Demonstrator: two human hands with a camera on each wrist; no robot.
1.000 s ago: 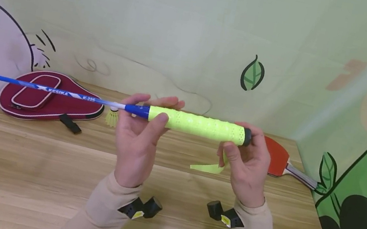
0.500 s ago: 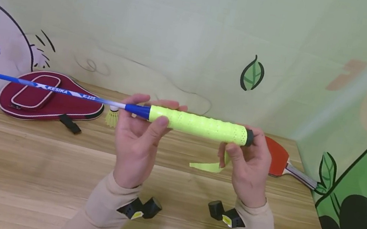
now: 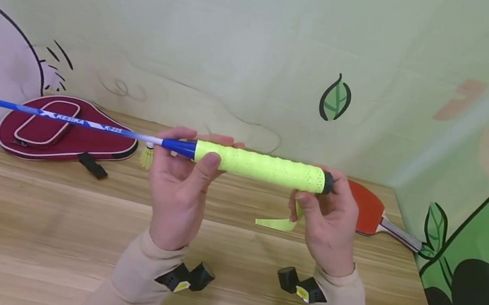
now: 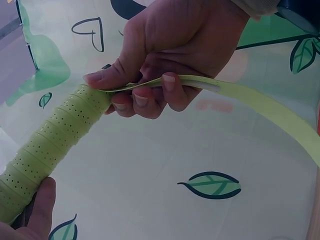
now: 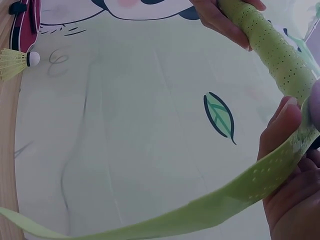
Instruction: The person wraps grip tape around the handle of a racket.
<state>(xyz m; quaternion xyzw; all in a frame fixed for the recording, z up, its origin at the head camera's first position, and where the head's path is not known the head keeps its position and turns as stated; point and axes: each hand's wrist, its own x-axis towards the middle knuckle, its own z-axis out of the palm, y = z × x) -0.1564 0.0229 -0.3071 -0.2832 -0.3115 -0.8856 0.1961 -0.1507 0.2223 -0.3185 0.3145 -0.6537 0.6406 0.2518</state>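
Note:
A blue badminton racket is held level above the table, its head off to the left and partly cut off. Perforated yellow-green overgrip tape is wound round its handle. My left hand holds the handle at the blue cone, thumb on the front edge of the tape. With thumb and fingers, my right hand pinches the tape near the black butt cap. From that hand a loose tail of overgrip tape hangs in a curve, also seen as a strip in the left wrist view.
A dark red racket case lies at the back left of the wooden table. Beside it stands a yellow shuttlecock, partly behind my left hand. At the back right lies a red table tennis bat. A printed wall rises behind.
The racket has rolled about its shaft, so its head appears flatter. Both hands have shifted very slightly to the left, keeping their holds.

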